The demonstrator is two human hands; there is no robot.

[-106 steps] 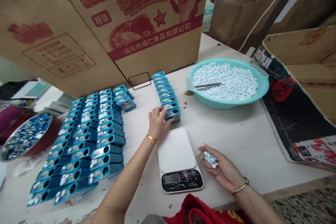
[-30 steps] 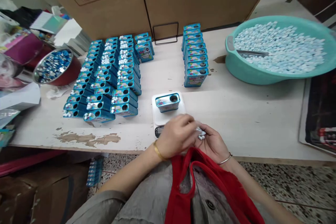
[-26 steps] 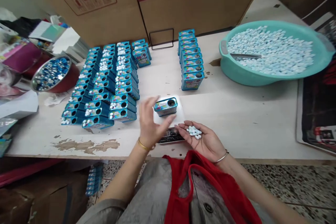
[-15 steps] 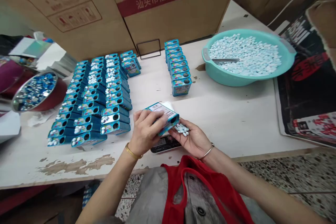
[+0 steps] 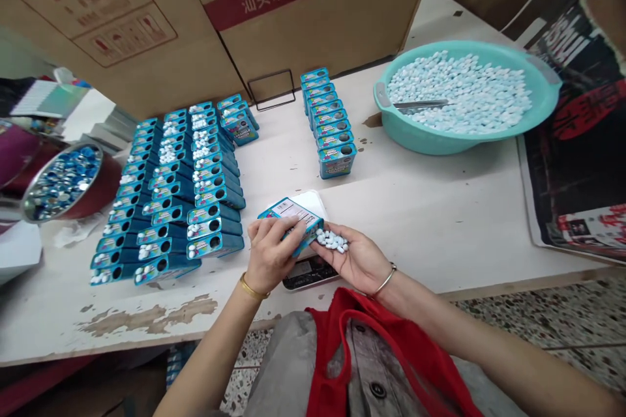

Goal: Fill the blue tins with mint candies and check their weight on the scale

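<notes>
My left hand [image 5: 274, 251] is closed around a blue candy tin [image 5: 288, 207], which lies tilted with its end over my other palm. Cupped palm-up beside it, my right hand [image 5: 359, 260] holds a small heap of pale blue candies [image 5: 333, 241] against the tin's end. Beneath both hands sits a small scale [image 5: 309, 273] with a white plate [image 5: 313, 201], partly covered by the tin and fingers. Left of my hands stand several rows of blue tins [image 5: 215, 244], many with white candies on their tops. A single column of similar tins [image 5: 337, 159] stands ahead.
A turquoise basin [image 5: 440, 143] full of pale candies stands at the right, with a metal utensil [image 5: 420, 104] in it. At the left is a bowl [image 5: 102, 186] of shiny blue pieces. A large cardboard box [image 5: 313, 45] stands behind, near a black wire stand [image 5: 271, 90].
The tin has tipped further toward my right palm, and the candy heap there looks larger and sits against the tin's end. The whole view has shifted slightly.
</notes>
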